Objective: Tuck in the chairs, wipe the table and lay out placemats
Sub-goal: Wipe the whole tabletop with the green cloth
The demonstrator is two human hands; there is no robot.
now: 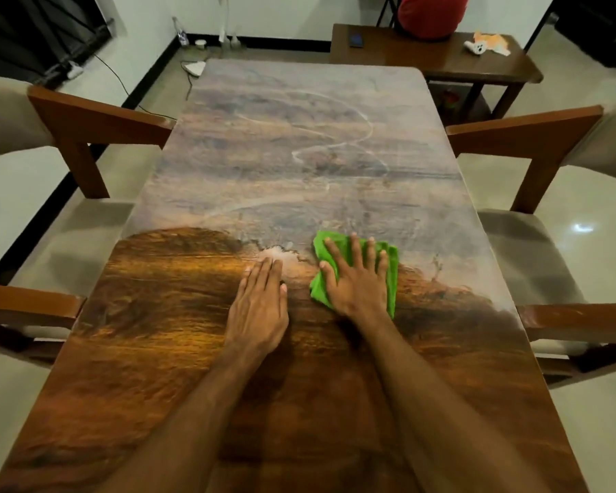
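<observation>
Position: the person stands at 6 o'clock of the wooden dining table [299, 154]. The green cloth [392, 281] lies on the tabletop just right of centre, toward 3 o'clock.

Hands: the right hand [356, 282] lies flat on the cloth with fingers spread and straight, pressing rather than gripping. The left hand [260, 304] lies flat on bare wood just left of centre, fingers together and straight, holding nothing.

Surface: the half nearest 6 o'clock is glossy. From 9 round through 12 to 3 o'clock a grey film [299, 193] covers the top, marked with swirls. A small whitish heap of residue [276, 253] sits at the left fingertips, on the boundary. Judgement: wiping is roughly half done.

Chairs: armchairs stand at 9 o'clock [100, 119] and 3 o'clock [527, 129], with pale seats reaching the table edge. No placemats are in view.

Risks:
- The left fingertips could drag the residue heap back over the clean half.
- The bare left palm may print the wiped wood.
- The cloth is only pressed, so it may bunch or slide out on a long stroke toward 12 o'clock.
- Film pushed off at 9 or 3 o'clock would land on the seat cushions.
- A loaded cloth may leave streaks.
</observation>
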